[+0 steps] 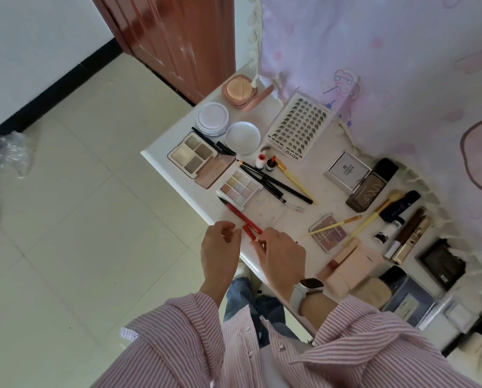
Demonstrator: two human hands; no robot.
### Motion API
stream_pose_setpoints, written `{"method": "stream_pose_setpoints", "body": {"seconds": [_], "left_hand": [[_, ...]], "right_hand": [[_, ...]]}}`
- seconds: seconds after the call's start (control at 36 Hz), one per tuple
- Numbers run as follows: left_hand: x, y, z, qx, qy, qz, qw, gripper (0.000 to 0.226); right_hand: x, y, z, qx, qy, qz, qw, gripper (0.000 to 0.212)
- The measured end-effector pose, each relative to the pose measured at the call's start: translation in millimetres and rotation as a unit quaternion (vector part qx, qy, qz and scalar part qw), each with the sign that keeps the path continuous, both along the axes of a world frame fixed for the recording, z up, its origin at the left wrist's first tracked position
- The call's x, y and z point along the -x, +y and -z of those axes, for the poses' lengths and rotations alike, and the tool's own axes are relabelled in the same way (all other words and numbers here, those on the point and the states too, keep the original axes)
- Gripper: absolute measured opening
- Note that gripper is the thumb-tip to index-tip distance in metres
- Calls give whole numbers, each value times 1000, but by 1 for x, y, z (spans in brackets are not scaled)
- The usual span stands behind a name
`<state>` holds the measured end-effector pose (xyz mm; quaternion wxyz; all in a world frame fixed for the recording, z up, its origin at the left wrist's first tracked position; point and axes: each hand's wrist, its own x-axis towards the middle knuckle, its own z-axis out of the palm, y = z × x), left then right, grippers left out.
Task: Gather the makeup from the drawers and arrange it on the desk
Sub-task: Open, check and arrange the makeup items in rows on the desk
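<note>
While both hands work at the near edge of the white counter [161, 166], the left hand [220, 242] has its fingers curled beside a short red piece [247, 233], though whether its grip actually pinches that piece cannot be told. The right hand [282, 254], a pale-strapped watch [304, 292] on its wrist, has its grip closed on the near end of a red liner pen [241, 216] that lies slantwise on the counter, tip pointing away. Just right of the hands rest a pink blush palette [329, 233] with a yellow-handled brush [332, 226] lying across it, and a peach-coloured tube [352, 264]. Beyond the pen sit a pastel nine-pan palette [240, 187] and several black pencils [276, 183]. Farther on lie an open four-pan eyeshadow compact [193, 155], two round clear jars [213, 119], and a tray of false lashes [298, 127]. At the far corner sits an open pink cushion compact [241, 91], close to a pink patterned curtain [402, 51].
</note>
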<state>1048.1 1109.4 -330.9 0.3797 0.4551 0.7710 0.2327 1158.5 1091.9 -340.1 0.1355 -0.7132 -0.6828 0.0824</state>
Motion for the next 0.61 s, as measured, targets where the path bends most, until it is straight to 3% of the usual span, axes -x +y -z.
{"method": "stream_pose_setpoints", "body": {"seconds": [0.22,0.36,0.47,0.53,0.61], "left_hand": [[-8,-11,-4,-3,76,97,992,12],[-12,-14,-1,-18,89,100,991,14],[-12,-13,-3,-19,91,99,991,14],[-12,-13,-3,-17,90,99,991,14],[-12,-14,-2,-23,97,103,990,16]], "right_hand": [[-53,-10,-11,-40,3,-67,997,22],[-97,1,-15,-1,-126,-132,983,42],[-106,13,-19,79,-169,-202,961,75],[-108,17,-22,64,-175,-240,953,68],[-113,22,-22,-10,-168,-277,946,37]]}}
